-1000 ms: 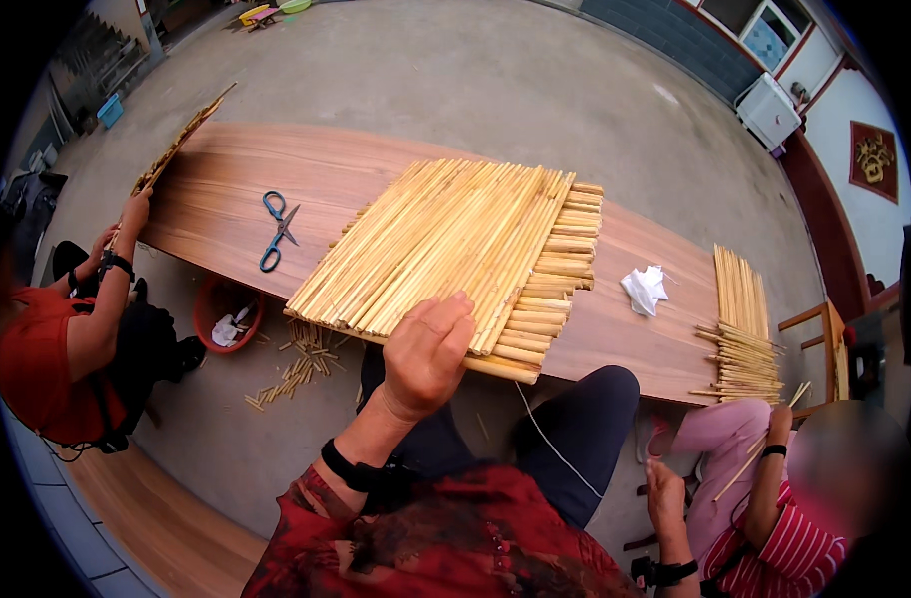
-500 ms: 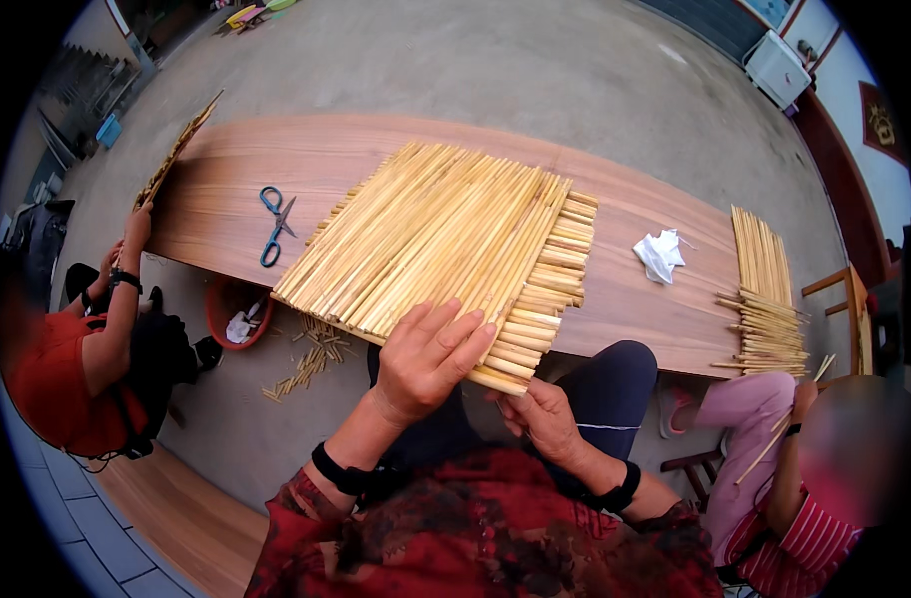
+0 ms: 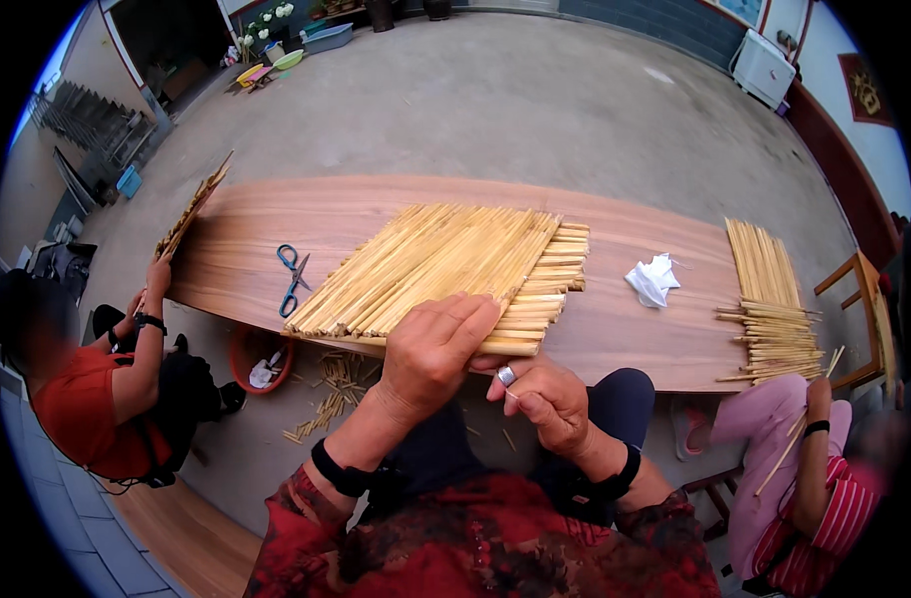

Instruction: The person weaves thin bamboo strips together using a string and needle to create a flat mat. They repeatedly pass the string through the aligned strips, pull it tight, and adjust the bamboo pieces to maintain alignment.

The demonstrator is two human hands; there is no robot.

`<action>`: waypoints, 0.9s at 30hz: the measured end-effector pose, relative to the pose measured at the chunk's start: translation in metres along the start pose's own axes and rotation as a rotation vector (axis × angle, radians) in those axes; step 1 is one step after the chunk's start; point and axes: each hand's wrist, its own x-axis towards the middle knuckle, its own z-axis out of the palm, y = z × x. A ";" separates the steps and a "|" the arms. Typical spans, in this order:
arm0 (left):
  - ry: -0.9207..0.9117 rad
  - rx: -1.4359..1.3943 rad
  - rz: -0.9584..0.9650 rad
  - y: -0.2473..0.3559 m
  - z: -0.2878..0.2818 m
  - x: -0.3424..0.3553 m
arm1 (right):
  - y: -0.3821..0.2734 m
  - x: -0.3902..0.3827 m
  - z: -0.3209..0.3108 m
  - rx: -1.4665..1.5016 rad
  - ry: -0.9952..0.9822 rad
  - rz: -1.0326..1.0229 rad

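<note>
Left hand (image 3: 435, 349) curls over the near edge of the stalk mat (image 3: 435, 264) on the worktop (image 3: 615, 239), grip unclear; right hand (image 3: 550, 402) pinches thin thread (image 3: 512, 395). Two crossed layers are laid; threading seems unfinished.

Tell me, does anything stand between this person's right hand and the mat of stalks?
Nothing visible does: the right hand is close below the near edge of the mat of stalks. The left hand rests beside it, on that edge.
</note>
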 end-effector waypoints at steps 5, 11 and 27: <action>0.063 -0.001 0.010 -0.005 0.004 -0.002 | 0.003 0.006 0.020 -0.098 0.022 0.002; 0.093 0.026 -0.018 -0.001 0.007 -0.008 | -0.006 0.001 0.032 -0.106 0.077 -0.014; 0.194 -0.075 -0.370 -0.023 -0.036 0.032 | -0.038 0.020 -0.057 -0.556 0.413 0.305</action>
